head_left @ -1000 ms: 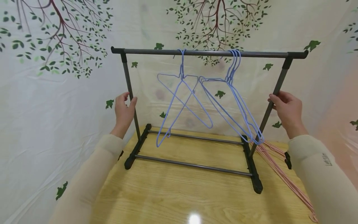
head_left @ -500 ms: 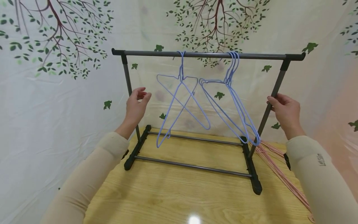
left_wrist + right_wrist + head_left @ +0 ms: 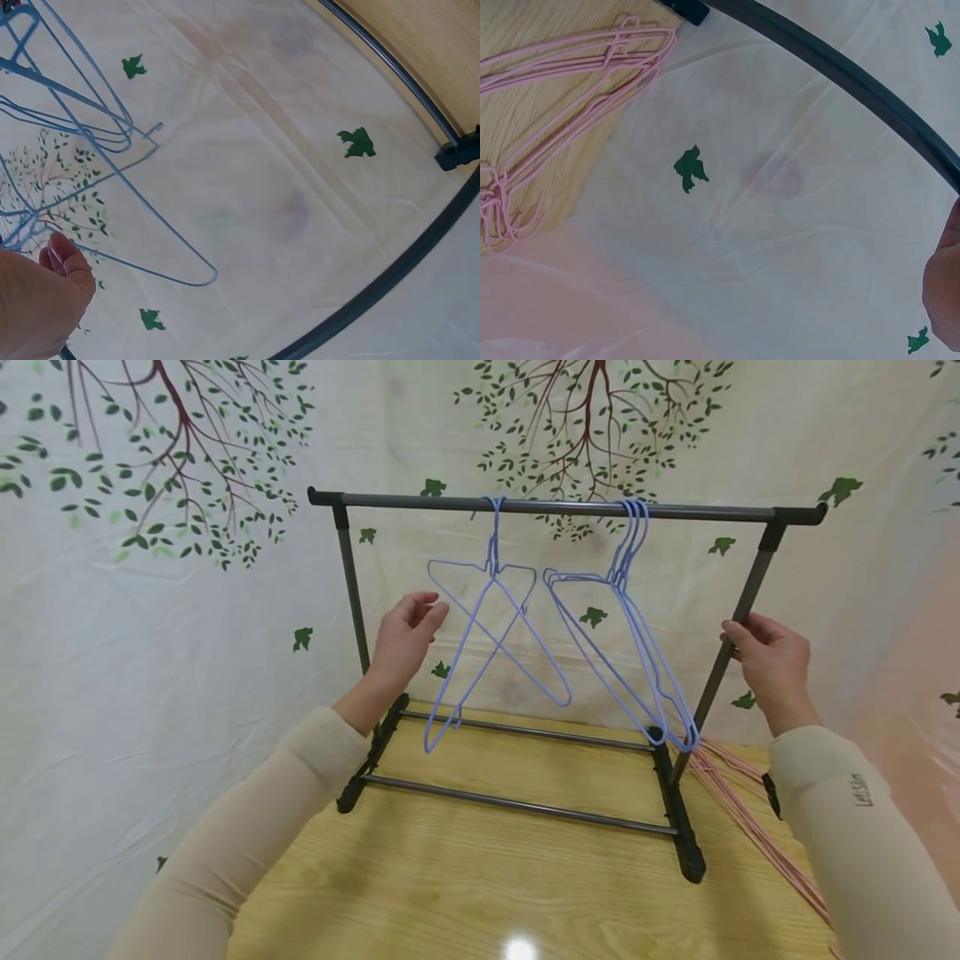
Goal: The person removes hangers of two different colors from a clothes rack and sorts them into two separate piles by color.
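Note:
A dark metal clothes rack (image 3: 558, 510) stands on the wooden table. Two blue wire hangers (image 3: 494, 539) hang near the middle of its top bar, crossing each other; several more blue hangers (image 3: 624, 556) hang bunched to their right. My left hand (image 3: 401, 643) is in the air just left of the crossed pair, fingers loosely bent and holding nothing; in the left wrist view its fingertips overlap the hanger wires (image 3: 127, 262). My right hand (image 3: 774, 664) pinches the rack's right upright (image 3: 723, 668) between thumb and fingers.
Pink hangers (image 3: 592, 67) lie in a bundle on the table (image 3: 450, 885), right of the rack. Behind the rack hangs a pale sheet (image 3: 375, 435) printed with branches and leaves. The rack's two lower bars (image 3: 517, 807) run close above the tabletop.
My left hand has let go of the rack's left upright and moved right, toward the crossed blue hangers. My right hand stays on the right upright.

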A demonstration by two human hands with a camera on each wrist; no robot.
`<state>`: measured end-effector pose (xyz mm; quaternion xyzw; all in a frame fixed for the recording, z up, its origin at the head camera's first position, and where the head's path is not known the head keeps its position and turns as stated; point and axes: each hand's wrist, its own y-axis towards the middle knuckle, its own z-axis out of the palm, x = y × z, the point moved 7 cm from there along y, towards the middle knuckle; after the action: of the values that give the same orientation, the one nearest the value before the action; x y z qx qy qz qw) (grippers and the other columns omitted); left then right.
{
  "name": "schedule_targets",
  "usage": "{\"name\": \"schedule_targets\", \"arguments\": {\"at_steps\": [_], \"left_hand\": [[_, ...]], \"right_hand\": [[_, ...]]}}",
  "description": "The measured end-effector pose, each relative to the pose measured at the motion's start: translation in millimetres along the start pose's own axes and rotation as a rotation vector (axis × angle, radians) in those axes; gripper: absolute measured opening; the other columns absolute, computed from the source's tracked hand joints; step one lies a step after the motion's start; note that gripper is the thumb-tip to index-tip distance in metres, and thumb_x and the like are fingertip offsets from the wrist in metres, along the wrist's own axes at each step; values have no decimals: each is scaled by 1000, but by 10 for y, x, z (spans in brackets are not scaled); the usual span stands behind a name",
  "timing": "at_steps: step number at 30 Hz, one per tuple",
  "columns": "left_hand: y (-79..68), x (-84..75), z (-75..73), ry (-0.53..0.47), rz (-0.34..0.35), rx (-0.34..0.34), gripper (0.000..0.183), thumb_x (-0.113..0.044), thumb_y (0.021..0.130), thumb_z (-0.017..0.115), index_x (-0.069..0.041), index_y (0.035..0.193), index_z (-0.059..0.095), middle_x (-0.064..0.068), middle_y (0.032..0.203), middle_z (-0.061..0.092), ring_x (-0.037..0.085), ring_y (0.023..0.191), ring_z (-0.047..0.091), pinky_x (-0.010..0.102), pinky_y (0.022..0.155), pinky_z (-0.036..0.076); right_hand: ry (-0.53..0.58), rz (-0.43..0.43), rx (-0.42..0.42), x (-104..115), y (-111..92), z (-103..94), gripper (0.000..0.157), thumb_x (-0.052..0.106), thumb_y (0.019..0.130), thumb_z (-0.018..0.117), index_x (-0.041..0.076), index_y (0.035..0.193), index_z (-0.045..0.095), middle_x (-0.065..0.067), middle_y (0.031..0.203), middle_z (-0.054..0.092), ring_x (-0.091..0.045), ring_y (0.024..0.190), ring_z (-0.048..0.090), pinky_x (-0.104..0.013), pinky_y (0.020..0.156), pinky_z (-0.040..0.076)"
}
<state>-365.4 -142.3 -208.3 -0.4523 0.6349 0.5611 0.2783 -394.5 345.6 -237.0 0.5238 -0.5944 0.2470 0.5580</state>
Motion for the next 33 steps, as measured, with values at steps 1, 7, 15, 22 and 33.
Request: {"name": "schedule_targets", "arguments": {"at_steps": [1,7,15,22,33], "left_hand": [[-10,-23,26,1,5,11,45,-34,101,60,-5,134,56,11,111,62,18,92,56,32,84,50],[-102,-139,172,43,-9,83,47,-35,100,62,-5,136,56,9,113,63,20,98,59,35,85,51],[-194,-220,298,186,-37,123,40,-28,97,67,-4,129,64,8,104,65,21,87,60,31,70,50],[-209,-230,281,151,-23,42,26,-19,99,63,0,115,71,9,87,67,20,74,62,25,59,49],[-210,-286,245,101,16,-26,22,-18,98,65,0,108,73,15,88,68,17,72,59,23,57,49]], "right_hand": [[-2,0,-3,-1,7,2,61,41,94,64,6,142,54,18,100,65,1,93,63,-11,80,50],[-6,-7,-9,-1,20,3,59,40,95,63,5,142,54,18,101,65,2,93,63,-12,81,50],[-4,-7,-12,-32,40,-3,59,41,94,64,6,141,55,18,100,66,2,92,63,-11,78,50],[-36,10,-15,-65,42,3,60,45,94,63,9,141,56,18,101,66,1,94,62,-13,82,50],[-34,45,-7,-70,31,2,61,48,93,63,14,143,56,11,113,66,-1,99,62,-22,95,48]]}}
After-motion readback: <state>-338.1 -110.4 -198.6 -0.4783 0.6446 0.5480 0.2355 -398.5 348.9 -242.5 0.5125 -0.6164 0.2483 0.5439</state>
